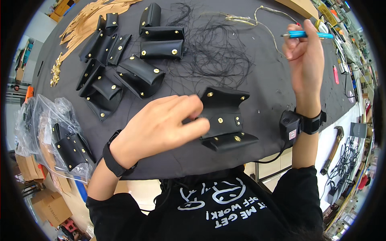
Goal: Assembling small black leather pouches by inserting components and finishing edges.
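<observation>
My right hand [304,60] is raised at the right, with its fingers closed round a slim blue pen-like tool [297,34]. The tool lies sideways, its dark pointed tip to the left. In the middle, my left hand [161,126] has its thumb and fingers apart at the left edge of a black leather pouch [223,110]. Whether the fingertips touch that leather I cannot tell. The pouch lies unfolded, with brass-coloured snaps on its flaps. Several similar black pouches [162,49] are grouped at the far left.
Loose black threads [217,52] are tangled beyond the pouch. Tan leather scraps [86,24] and brass-coloured hardware [56,71] lie far left. A clear plastic bag [42,120] and another pouch [73,150] sit near left. A hammer [333,148] lies at the right, beside coiled black cord [345,160].
</observation>
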